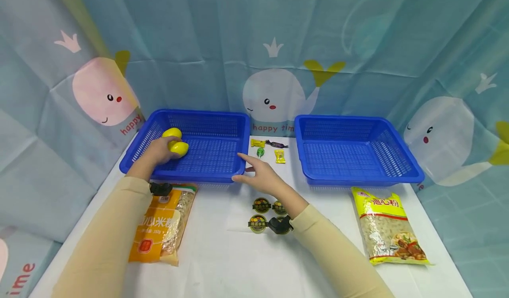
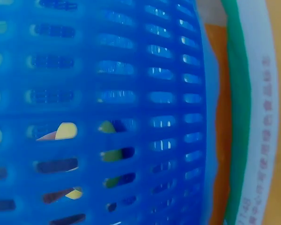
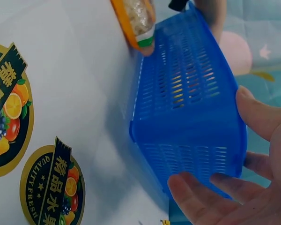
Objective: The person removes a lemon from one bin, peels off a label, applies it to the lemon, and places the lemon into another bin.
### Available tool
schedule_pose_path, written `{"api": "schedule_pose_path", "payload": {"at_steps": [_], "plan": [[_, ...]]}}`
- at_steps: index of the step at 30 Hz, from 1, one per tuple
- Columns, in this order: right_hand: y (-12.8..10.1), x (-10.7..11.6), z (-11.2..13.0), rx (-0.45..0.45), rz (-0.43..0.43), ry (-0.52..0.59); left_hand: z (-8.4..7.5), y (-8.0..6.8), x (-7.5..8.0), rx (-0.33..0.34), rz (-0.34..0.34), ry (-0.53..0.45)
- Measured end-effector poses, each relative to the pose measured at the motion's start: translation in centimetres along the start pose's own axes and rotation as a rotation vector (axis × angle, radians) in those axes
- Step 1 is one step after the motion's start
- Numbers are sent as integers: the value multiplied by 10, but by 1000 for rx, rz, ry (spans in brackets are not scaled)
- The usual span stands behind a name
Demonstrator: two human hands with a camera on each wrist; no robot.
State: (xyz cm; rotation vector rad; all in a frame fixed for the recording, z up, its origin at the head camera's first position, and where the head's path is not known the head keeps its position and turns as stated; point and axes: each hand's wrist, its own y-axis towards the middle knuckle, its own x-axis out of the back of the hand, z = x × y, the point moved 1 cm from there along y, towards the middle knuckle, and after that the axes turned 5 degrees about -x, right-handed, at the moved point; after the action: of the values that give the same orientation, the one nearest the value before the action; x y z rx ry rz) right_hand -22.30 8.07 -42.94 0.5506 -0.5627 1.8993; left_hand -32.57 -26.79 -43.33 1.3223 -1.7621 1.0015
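Left hand (image 1: 159, 153) grips two lemons (image 1: 175, 141) inside the left basket (image 1: 210, 154).

The lemons lie stacked at the basket's left wall, long axes running left-right, tips toward the basket's middle. Right hand (image 1: 260, 177) is spread, fingers relaxed at the basket's front right corner. Candies (image 1: 267, 149) lie between the baskets; the right basket (image 1: 354, 150) sits by the tabletop's far right edge. Round stickers (image 1: 262, 213) and two noodle bags (image 1: 387, 231) lie nearer the front.

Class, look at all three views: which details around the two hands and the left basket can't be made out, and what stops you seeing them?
- Head view: lemons partly covered by the left hand.
- Left wrist view: only basket mesh close up; hand and lemons mostly hidden.
- Right wrist view: right hand cut by the edge.
- Head view: candies too small to read.
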Motion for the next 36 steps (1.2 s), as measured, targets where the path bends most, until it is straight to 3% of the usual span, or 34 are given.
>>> {"api": "schedule_pose_path", "payload": {"at_steps": [7, 15, 18, 24, 29, 36], "plan": [[-1, -1, 1, -15, -2, 10, -2, -7, 5, -46, 8, -22], [-3, -1, 0, 5, 0, 24, -12, -28, 17, -125, -60, -119], [-6, 2, 0, 9, 14, 33, -19, -37, 15, -135, -80, -172], [-12, 6, -1, 20, 31, 38, -31, -55, 7, -135, -154, -185], [-16, 12, -3, 6, 4, 51, -38, -65, 2, -144, -225, -170], [-20, 20, -3, 16, -50, 60, -56, -77, 2, -183, -273, -229]]}}
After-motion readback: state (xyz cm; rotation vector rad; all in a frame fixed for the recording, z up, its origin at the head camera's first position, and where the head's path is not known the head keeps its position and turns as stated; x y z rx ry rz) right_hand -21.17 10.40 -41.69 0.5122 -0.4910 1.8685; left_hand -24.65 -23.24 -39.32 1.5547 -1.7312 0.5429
